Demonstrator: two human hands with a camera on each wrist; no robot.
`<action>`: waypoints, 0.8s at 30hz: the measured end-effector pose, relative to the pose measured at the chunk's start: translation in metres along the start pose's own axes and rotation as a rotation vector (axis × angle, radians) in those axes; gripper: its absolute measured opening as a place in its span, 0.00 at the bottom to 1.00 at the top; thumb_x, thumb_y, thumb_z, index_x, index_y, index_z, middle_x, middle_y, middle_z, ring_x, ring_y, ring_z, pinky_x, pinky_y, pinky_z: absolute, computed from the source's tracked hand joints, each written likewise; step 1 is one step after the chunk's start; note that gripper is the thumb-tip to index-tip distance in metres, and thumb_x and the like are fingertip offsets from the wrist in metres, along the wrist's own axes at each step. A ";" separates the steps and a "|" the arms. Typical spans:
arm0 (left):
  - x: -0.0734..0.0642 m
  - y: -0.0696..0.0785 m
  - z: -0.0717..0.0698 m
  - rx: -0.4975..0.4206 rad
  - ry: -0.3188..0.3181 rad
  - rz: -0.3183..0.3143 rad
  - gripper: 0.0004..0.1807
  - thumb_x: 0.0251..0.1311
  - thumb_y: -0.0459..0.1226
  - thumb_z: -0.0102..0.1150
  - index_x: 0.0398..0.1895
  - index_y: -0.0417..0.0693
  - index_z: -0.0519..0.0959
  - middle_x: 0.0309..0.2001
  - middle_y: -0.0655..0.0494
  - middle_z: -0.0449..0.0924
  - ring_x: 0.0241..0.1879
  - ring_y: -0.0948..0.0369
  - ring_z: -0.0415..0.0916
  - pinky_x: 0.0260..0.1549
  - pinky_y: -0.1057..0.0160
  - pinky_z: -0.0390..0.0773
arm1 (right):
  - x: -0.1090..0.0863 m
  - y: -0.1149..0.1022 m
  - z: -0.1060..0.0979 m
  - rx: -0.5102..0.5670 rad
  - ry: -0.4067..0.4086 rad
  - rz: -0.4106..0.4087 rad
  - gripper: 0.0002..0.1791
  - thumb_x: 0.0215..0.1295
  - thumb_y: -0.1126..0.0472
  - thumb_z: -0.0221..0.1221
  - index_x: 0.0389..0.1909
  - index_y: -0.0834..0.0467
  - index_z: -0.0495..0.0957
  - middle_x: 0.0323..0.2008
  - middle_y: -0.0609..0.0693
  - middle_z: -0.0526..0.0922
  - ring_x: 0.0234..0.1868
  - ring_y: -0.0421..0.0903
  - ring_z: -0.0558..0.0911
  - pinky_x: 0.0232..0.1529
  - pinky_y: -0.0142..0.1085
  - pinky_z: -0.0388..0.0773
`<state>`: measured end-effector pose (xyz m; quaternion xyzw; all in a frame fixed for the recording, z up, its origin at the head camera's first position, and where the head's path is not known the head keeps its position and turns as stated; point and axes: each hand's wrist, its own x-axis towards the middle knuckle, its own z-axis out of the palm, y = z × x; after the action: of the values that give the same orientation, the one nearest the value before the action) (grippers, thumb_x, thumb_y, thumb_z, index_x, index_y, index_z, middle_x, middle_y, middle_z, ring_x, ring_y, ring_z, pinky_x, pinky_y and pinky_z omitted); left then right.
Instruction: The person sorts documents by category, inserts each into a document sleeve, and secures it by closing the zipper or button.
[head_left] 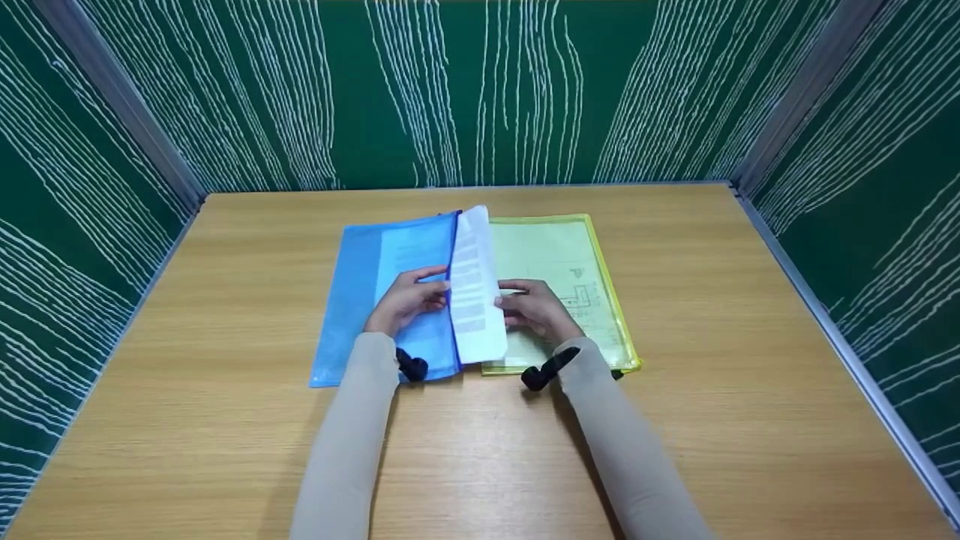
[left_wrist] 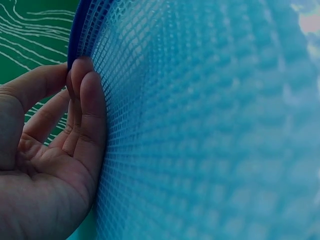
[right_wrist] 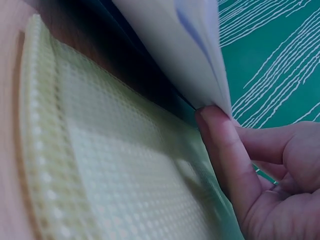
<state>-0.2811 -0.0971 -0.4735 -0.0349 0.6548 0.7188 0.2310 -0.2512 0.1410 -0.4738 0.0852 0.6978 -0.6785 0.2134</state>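
Note:
A blue mesh zip pouch [head_left: 352,300] lies on the left, its zip edge raised and parted. My left hand [head_left: 409,300] pinches that blue edge between thumb and fingers, seen close in the left wrist view beside the blue mesh [left_wrist: 200,140]. Printed white paper [head_left: 478,292] sticks out of the pouch's opening toward the right. My right hand [head_left: 536,307] pinches the paper's free edge; in the right wrist view thumb and fingertips meet at the sheet [right_wrist: 185,45]. Below the right hand lies a yellow mesh pouch [head_left: 555,240] with a drawn sheet inside, partly covered by the paper.
The pouches lie on a wooden table [head_left: 480,450]. Green panels with white wavy lines [head_left: 510,97] stand behind and at both sides, joined by grey posts [head_left: 127,97]. A black wrist strap [head_left: 551,367] sits at the right sleeve, another dark piece [head_left: 412,366] at the left.

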 end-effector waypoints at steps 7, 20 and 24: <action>0.000 -0.001 0.000 -0.009 0.011 -0.004 0.27 0.61 0.32 0.61 0.65 0.49 0.71 0.25 0.53 0.80 0.24 0.62 0.77 0.30 0.65 0.80 | 0.000 0.000 0.005 0.035 -0.016 -0.008 0.26 0.64 0.68 0.59 0.64 0.60 0.70 0.39 0.52 0.80 0.31 0.41 0.82 0.31 0.30 0.82; 0.001 -0.001 0.001 -0.019 0.016 -0.002 0.27 0.61 0.32 0.61 0.65 0.49 0.71 0.26 0.53 0.80 0.24 0.62 0.78 0.29 0.66 0.80 | 0.001 0.000 0.013 0.097 -0.053 -0.027 0.24 0.65 0.71 0.56 0.63 0.63 0.71 0.33 0.53 0.83 0.31 0.43 0.84 0.30 0.31 0.83; 0.001 0.000 0.002 -0.031 0.015 0.001 0.27 0.61 0.32 0.61 0.65 0.48 0.71 0.25 0.54 0.79 0.23 0.62 0.77 0.29 0.66 0.80 | 0.003 0.001 0.015 0.097 -0.059 -0.028 0.24 0.65 0.71 0.56 0.63 0.62 0.72 0.33 0.53 0.83 0.31 0.43 0.84 0.30 0.31 0.83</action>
<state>-0.2813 -0.0950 -0.4738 -0.0434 0.6455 0.7285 0.2252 -0.2505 0.1261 -0.4752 0.0657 0.6585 -0.7168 0.2199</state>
